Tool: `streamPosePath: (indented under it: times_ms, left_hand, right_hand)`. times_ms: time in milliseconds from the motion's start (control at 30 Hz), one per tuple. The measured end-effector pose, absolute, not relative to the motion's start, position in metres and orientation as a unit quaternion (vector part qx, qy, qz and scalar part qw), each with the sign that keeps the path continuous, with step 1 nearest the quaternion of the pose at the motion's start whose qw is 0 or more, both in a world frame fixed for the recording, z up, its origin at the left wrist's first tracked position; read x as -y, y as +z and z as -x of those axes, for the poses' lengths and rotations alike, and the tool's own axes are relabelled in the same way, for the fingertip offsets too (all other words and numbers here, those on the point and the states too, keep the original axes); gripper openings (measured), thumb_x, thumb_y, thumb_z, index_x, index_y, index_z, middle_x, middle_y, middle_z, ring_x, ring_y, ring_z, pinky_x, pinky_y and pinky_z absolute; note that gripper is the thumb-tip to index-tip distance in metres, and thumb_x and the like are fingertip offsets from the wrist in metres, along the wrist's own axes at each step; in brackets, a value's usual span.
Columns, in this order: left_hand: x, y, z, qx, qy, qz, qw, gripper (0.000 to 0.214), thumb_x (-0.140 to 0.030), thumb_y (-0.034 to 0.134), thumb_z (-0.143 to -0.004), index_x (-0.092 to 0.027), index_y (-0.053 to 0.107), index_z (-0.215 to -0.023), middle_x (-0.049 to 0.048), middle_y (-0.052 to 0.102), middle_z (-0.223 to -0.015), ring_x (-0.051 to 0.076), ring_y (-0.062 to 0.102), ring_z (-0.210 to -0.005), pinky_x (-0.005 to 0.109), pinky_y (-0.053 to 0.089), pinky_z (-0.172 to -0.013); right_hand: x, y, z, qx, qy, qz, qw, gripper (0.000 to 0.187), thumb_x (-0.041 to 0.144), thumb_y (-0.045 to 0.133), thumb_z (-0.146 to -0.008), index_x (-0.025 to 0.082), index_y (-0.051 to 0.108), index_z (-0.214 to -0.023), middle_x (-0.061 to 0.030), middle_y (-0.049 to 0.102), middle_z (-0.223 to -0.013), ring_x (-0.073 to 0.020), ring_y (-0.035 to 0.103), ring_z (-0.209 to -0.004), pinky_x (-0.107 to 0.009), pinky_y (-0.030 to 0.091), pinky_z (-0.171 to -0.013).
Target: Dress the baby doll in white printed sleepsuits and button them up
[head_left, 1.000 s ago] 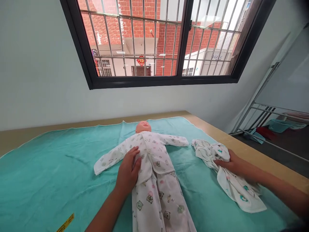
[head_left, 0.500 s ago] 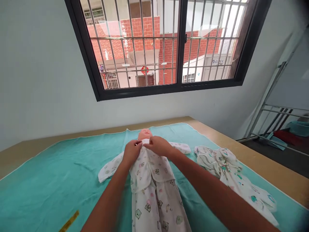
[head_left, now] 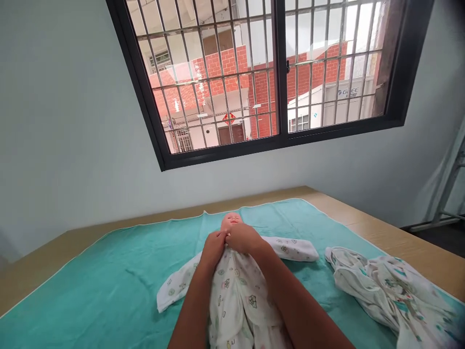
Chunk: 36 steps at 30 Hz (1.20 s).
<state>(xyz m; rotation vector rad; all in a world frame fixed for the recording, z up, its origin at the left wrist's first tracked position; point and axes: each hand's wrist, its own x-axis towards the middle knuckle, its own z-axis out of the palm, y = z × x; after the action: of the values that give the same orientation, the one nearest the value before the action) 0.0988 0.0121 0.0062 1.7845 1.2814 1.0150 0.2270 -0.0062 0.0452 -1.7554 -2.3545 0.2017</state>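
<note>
A baby doll (head_left: 232,219) lies on its back on a turquoise cloth (head_left: 127,271), its head toward the window. It wears a white baby jacket (head_left: 232,291) printed with small animals, sleeves spread out to both sides. My left hand (head_left: 214,247) is closed on the jacket's neckline just below the doll's chin. Right beside it, my right hand (head_left: 244,238) pinches the same neckline, the two hands touching. Whatever lies between the fingertips is hidden. Under the jacket's split front hem, matching trousers show in part between my forearms.
A crumpled white baby garment with green prints (head_left: 395,286) lies on the cloth at the right. The wooden table (head_left: 348,218) shows around the cloth's edge. Behind it stand a white wall and a barred window (head_left: 225,140). Part of a metal frame (head_left: 446,189) appears at far right.
The view has tilted and turned a little left, so the doll sits lower and further right. My hands have drawn together at the neckline, where they were slightly apart before.
</note>
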Motion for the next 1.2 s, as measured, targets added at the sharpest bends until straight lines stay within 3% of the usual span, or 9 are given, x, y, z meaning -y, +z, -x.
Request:
streamPosePath:
  times_ms: [233,433,600,767,833,933,1000,1100,1200]
  left_hand:
    - [0.0,0.016,-0.091,-0.47,0.34,-0.711,0.397,0.032,-0.039,0.055,-0.077,-0.014,0.072,-0.088,0.0061,0.072,-0.092,0.021,0.061,-0.086,0.027,0.043,-0.072]
    - [-0.005,0.01,-0.1,-0.53,0.321,-0.72,0.314,0.014,-0.024,0.052,-0.074,-0.015,0.062,-0.069,0.0007,0.064,-0.07,0.015,0.055,-0.067,0.024,0.037,-0.059]
    - [-0.006,0.009,-0.097,-0.564,0.311,-0.717,0.268,0.015,-0.026,0.054,-0.072,-0.019,0.047,-0.061,-0.0029,0.052,-0.059,0.013,0.047,-0.06,0.024,0.028,-0.053]
    - [-0.003,0.021,-0.072,-0.58,0.275,-0.732,0.229,0.008,-0.016,0.055,-0.065,-0.019,0.049,-0.063,-0.0014,0.055,-0.063,0.014,0.048,-0.06,0.025,0.029,-0.053]
    - [0.003,0.031,-0.061,-0.576,0.269,-0.742,0.213,0.008,-0.013,0.057,-0.064,-0.019,0.057,-0.07,0.0014,0.062,-0.075,0.016,0.054,-0.07,0.026,0.035,-0.059]
    - [0.018,0.047,-0.052,-0.534,0.263,-0.781,0.188,0.031,-0.012,0.057,-0.066,-0.022,0.067,-0.093,0.0039,0.065,-0.104,0.02,0.057,-0.094,0.028,0.041,-0.076]
    - [0.027,0.055,-0.052,-0.484,0.242,-0.813,0.216,0.035,-0.019,0.059,-0.071,-0.026,0.068,-0.105,0.0028,0.063,-0.116,0.022,0.058,-0.103,0.029,0.044,-0.082]
    - [0.035,0.058,-0.057,-0.418,0.188,-0.844,0.28,0.039,-0.029,0.064,-0.072,-0.029,0.066,-0.111,0.0003,0.064,-0.118,0.023,0.06,-0.103,0.03,0.047,-0.083]
    - [0.036,0.056,-0.061,-0.402,0.169,-0.853,0.287,0.04,-0.031,0.066,-0.07,-0.028,0.066,-0.11,0.0005,0.067,-0.111,0.024,0.061,-0.1,0.032,0.047,-0.083]
  right_hand:
    - [-0.014,0.034,-0.249,0.787,0.146,0.577,0.159,0.031,0.027,0.044,-0.088,0.014,0.07,-0.079,-0.0069,0.069,-0.086,-0.0161,0.057,-0.074,-0.024,0.036,-0.057]
    - [-0.011,0.033,-0.241,0.76,0.179,0.598,0.181,0.03,0.029,0.043,-0.087,0.015,0.068,-0.077,-0.0047,0.068,-0.085,-0.0138,0.055,-0.074,-0.024,0.032,-0.056]
    - [-0.005,0.043,-0.236,0.724,0.161,0.655,0.146,0.026,0.03,0.049,-0.082,0.014,0.069,-0.084,-0.0111,0.07,-0.094,-0.02,0.06,-0.084,-0.026,0.035,-0.061]
    - [0.007,0.059,-0.255,0.691,0.186,0.697,0.051,0.014,0.021,0.054,-0.072,0.014,0.066,-0.069,-0.007,0.066,-0.059,-0.0187,0.061,-0.064,-0.027,0.038,-0.059]
    - [0.015,0.069,-0.263,0.686,0.166,0.708,0.018,0.009,0.018,0.057,-0.069,0.015,0.065,-0.071,-0.0048,0.065,-0.059,-0.0175,0.06,-0.062,-0.027,0.038,-0.059]
    - [0.031,0.083,-0.263,0.691,0.12,0.713,-0.004,0.006,0.019,0.058,-0.071,0.016,0.064,-0.072,-0.0048,0.067,-0.068,-0.0172,0.06,-0.064,-0.027,0.037,-0.058]
    - [0.04,0.089,-0.254,0.716,0.139,0.684,-0.017,0.018,0.029,0.056,-0.078,0.016,0.063,-0.067,-0.0054,0.066,-0.068,-0.0168,0.06,-0.063,-0.027,0.037,-0.059]
    - [0.048,0.087,-0.234,0.754,0.168,0.633,-0.051,0.035,0.045,0.054,-0.082,0.017,0.061,-0.062,-0.0036,0.062,-0.058,-0.0163,0.059,-0.059,-0.029,0.039,-0.063]
    - [0.051,0.08,-0.216,0.752,0.146,0.64,-0.065,0.027,0.04,0.058,-0.079,0.018,0.06,-0.063,-0.0018,0.058,-0.053,-0.0183,0.06,-0.06,-0.031,0.04,-0.064]
